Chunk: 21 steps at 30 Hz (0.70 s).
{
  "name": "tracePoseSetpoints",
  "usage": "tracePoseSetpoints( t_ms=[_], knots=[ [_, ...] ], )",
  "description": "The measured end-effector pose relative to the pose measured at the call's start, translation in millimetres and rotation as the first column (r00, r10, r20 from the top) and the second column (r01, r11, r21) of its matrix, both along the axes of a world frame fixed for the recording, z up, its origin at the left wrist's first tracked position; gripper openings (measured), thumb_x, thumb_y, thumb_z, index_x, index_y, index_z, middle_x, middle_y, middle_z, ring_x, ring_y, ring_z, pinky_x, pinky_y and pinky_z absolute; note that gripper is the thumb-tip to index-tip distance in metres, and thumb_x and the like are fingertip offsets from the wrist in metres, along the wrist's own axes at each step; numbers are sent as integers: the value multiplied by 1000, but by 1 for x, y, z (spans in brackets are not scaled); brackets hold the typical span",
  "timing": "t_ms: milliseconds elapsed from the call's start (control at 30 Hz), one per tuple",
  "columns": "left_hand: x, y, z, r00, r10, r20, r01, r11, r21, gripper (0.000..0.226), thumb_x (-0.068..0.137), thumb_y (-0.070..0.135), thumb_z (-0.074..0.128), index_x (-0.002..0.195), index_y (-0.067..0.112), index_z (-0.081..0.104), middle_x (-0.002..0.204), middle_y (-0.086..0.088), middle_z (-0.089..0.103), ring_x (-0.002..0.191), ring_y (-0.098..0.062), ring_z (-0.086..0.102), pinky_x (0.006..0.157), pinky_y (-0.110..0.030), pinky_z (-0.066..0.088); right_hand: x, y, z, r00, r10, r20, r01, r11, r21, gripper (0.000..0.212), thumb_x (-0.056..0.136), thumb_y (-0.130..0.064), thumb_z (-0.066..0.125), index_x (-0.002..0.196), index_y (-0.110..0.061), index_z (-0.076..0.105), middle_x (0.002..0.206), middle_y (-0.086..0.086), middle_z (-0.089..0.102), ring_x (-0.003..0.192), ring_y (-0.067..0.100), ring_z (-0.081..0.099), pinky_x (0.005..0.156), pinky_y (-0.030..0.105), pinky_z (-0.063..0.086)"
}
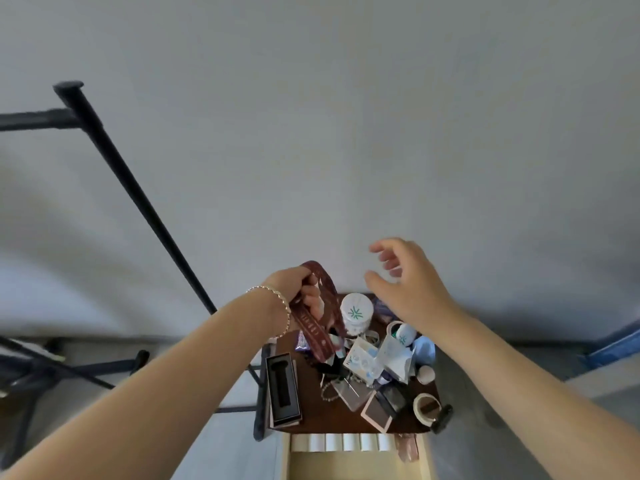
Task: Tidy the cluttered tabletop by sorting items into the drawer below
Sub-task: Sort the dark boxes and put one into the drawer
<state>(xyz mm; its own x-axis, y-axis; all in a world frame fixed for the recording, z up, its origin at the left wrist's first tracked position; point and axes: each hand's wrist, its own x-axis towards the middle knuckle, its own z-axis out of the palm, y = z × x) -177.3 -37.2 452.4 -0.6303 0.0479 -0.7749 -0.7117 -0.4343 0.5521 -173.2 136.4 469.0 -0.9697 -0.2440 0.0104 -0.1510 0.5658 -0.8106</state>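
Pale wood lines the open drawer (356, 467) at the nearest edge of view, pulled out under the tabletop (313, 405), most likely so things can be lowered straight into it. A row of white rolls (349, 442) lies along its back. Its front is cut off by the frame, so how full it is cannot be told. On the dark brown top above it lies the clutter to be sorted: an open black box (282, 391) at the left edge, a tape roll (426, 408) at the right, and between them a heap of clear packets, cards and small pots too jumbled to name one by one. A white jar (356, 313) stands at the far side. The left hand (301, 289) is clenched round a maroon strap (310, 329), holding it up so its loose end hangs clear of the heap; what the end carries is hidden among the items. The right hand (405, 278) hovers apart from it over the far right of the top, fingers loosely spread and holding nothing, seemingly ready to gather the strap or reach for another item. Beyond are a plain wall and a blurred black rack pole (131, 178).
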Motion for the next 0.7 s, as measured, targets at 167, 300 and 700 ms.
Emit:
tracePoseSetpoints(
  t_ms=[167, 300, 700],
  knots=[
    [3, 15, 23, 969, 241, -56, -233, 966, 115, 36, 96, 19, 39, 61, 11, 37, 58, -1, 33, 52, -13, 33, 58, -23, 35, 31, -30, 3, 972, 204, 117, -180, 965, -193, 15, 79, -37, 69, 88, -32, 59, 87, -12, 65, 81, -2, 60, 73, 14, 46],
    [15, 22, 31, 987, 151, -49, -140, 975, 174, 45, 97, 40, 37, 60, 14, 37, 64, -3, 40, 65, -21, 47, 75, -32, 41, 29, -35, -8, 996, 49, 69, -34, 977, -211, 15, 78, -32, 72, 82, -30, 58, 71, -8, 63, 63, -2, 56, 60, 9, 43],
    [24, 15, 13, 987, 143, -68, -144, 989, -14, 35, 94, 34, 51, 69, 11, 43, 54, -5, 51, 36, -13, 45, 49, -23, 44, 19, -28, 0, 992, 3, 129, 49, 916, -397, 19, 70, -12, 79, 75, -20, 63, 73, -8, 68, 64, -2, 63, 67, 14, 51]
  ],
)
